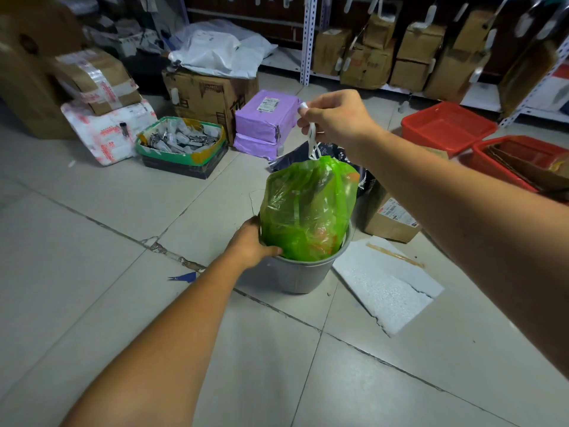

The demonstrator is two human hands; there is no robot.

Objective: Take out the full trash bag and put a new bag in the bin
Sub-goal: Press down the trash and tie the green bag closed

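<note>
The full green trash bag [308, 208] stands in the grey bin [292, 275], most of its bulk above the rim and only its bottom inside, so the lift-out looks partway done. Its neck is gathered shut by a white drawstring [312, 140], which runs straight up into the right hand [335, 118]. That hand's fingers are curled round the string, taking the bag's weight from above so the thin plastic is not clutched and torn.

The left hand [251, 245] grips the bin's near-left rim, thumb over the edge and touching the bag. It is probably there to pin the bin to the floor [107, 241] so it does not rise with the bag.

On the floor just right of the bin lies a white foam sheet [385, 288], with a cardboard box [391, 217] beyond it. Further off, toward the shelving, are purple parcels [264, 118] and red crates [446, 126]. No fresh bag can be made out among the clutter, though the far things are too blurred to be certain.
</note>
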